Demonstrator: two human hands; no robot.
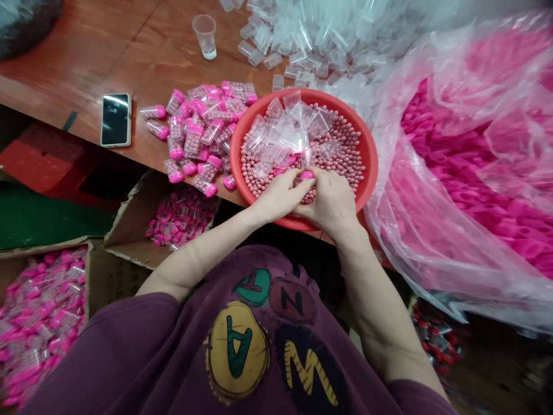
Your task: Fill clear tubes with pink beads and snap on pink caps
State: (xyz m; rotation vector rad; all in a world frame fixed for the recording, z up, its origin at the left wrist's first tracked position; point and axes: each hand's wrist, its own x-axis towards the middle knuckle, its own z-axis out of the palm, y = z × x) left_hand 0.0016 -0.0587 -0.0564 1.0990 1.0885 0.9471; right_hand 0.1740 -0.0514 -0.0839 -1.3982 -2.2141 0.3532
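Both hands meet over the near rim of a round red plastic basin [367, 151]: left hand [280, 196] and right hand [332, 202] pinch shut around a small clear plastic vial with a pink cap [306, 175]. Right of the basin sprawls a clear bag of pink caps [470, 173]; left of it, a heap of filled pink-capped vials [203, 132]. Inside lie pink beads [341, 153]. The vial looks light, stiff and slick, best gripped at its capped end.

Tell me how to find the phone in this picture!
Start at the big round red plastic bowl of pink beads. Go left past the pile of pink-capped clear tubes. The flat black rectangular phone lies alone by the brown wooden table edge, the only dark, shiny thing there.
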